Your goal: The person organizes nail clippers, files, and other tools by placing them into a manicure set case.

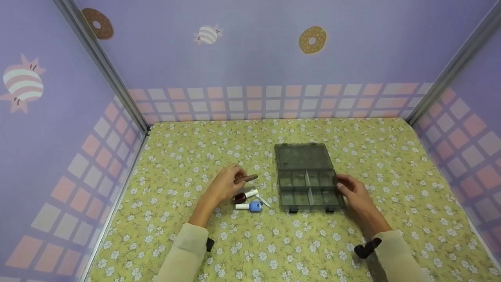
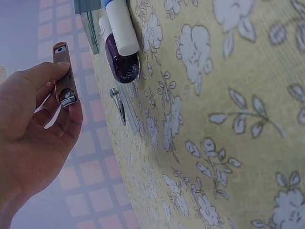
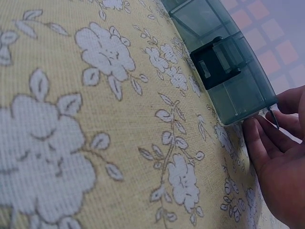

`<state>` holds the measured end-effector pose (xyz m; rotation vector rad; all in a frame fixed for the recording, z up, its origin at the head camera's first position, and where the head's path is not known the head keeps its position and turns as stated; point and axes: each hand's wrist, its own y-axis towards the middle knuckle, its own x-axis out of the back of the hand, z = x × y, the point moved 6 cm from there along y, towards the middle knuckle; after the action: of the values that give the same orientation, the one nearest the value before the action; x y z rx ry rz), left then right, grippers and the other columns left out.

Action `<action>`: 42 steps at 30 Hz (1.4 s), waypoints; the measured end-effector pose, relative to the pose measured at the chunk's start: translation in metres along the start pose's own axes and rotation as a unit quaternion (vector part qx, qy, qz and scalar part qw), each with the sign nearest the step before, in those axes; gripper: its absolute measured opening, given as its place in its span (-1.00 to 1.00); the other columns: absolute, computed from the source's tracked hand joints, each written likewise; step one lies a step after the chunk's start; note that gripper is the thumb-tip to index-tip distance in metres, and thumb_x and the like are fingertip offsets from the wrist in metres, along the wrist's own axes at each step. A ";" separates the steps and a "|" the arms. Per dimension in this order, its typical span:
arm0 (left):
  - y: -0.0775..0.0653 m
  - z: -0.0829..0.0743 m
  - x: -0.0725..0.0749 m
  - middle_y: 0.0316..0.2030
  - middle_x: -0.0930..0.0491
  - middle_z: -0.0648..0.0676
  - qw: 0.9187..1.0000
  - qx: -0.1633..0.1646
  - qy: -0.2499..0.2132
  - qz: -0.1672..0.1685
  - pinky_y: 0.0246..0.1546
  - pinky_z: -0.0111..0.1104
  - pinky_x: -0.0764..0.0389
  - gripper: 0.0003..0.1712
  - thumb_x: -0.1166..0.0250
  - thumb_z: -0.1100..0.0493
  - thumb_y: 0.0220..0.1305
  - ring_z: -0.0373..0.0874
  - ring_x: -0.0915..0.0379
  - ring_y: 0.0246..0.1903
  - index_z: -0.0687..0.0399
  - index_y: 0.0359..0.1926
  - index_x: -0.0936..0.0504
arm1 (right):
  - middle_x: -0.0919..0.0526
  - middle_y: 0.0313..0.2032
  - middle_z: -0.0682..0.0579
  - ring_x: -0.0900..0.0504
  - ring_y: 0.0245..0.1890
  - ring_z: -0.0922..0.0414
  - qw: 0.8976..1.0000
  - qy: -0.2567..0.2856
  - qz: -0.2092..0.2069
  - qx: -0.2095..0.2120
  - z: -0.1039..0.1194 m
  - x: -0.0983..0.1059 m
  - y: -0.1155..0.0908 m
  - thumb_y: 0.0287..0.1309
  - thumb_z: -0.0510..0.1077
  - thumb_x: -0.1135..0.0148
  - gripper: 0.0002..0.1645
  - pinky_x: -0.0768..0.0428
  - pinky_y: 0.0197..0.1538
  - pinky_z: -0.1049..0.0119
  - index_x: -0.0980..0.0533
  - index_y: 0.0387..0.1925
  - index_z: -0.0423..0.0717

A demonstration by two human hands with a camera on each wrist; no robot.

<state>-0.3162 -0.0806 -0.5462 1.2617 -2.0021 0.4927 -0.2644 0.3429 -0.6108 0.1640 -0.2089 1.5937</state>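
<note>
The left hand (image 1: 228, 181) pinched a brown nail clipper (image 1: 246, 179) between thumb and fingers, the clipper jutting from the fingertips toward the opened compartment box (image 1: 311, 207), left of it and just beyond a dark red polish bottle (image 1: 239, 198) and a blue polish bottle (image 1: 255, 206). The right hand (image 1: 355, 194) gripped the box's right edge, well apart from the clipper.
</note>
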 end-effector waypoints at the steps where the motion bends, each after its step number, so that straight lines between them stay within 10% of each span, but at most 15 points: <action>1: 0.000 -0.001 0.000 -0.10 -0.58 0.03 1.000 0.000 -0.001 0.000 -0.05 -0.14 -0.68 -0.86 -0.35 0.23 0.50 -0.08 -0.58 -0.13 0.09 0.02 -0.70 | -0.47 0.33 -0.39 -0.54 0.27 -0.08 1.000 -0.001 -0.001 0.001 0.000 0.000 0.000 0.63 -0.23 -0.07 -0.47 -0.59 0.13 0.48 -0.35 0.46 -0.41; 42: 0.024 -0.028 0.001 -0.12 -0.58 0.01 0.999 -0.014 0.039 0.004 -0.08 -0.19 -0.65 -0.86 -0.33 0.16 0.53 -0.10 -0.54 -0.15 0.06 0.01 -0.70 | -0.49 0.31 -0.39 -0.57 0.23 -0.01 1.000 -0.006 -0.008 0.012 0.000 0.000 0.000 0.63 -0.25 -0.07 -0.52 -0.58 0.11 0.49 -0.39 0.41 -0.43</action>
<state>-0.3282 -0.0526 -0.5253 1.2004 -1.9435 0.5069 -0.2643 0.3434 -0.6108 0.1930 -0.1969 1.5794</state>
